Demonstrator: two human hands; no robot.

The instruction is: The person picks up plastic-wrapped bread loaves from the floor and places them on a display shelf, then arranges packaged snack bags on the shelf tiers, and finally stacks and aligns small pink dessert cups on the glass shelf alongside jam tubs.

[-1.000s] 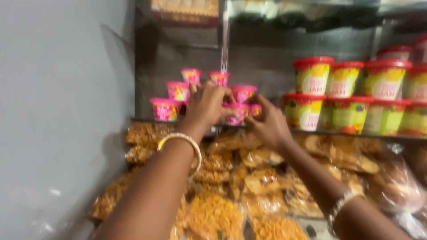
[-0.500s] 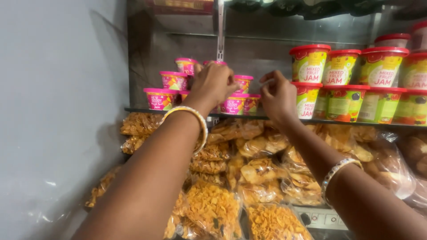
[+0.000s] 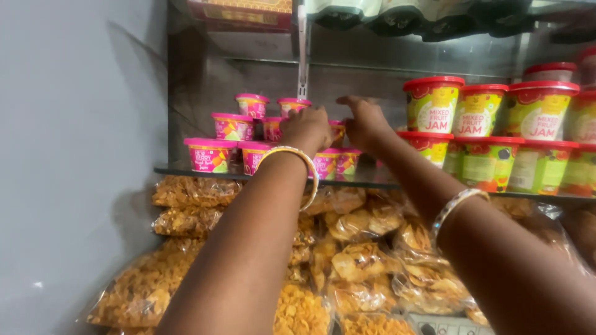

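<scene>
Reaching up to the glass shelf [image 3: 186, 172], I had both hands among the small pink-lidded cups [image 3: 211, 155] stacked there in tiers. My left hand [image 3: 306, 129], with a pale bangle [image 3: 307, 166] at the wrist, was curled over the cups in the middle of the stack; its fingers were turned away from me, so I could not tell whether they gripped a cup or only rested on one. My right hand [image 3: 366, 121] was just beside it, fingers bent and stretched toward the back of the shelf, with a beaded bracelet [image 3: 456, 205] lower on that arm; whether it held anything was hidden too. Taller red-lidded jam tubs [image 3: 433, 105] stood to the right on the same shelf. Clear bags of fried snacks [image 3: 363, 263] were piled below it, against a grey wall [image 3: 68, 155] on the left.
</scene>
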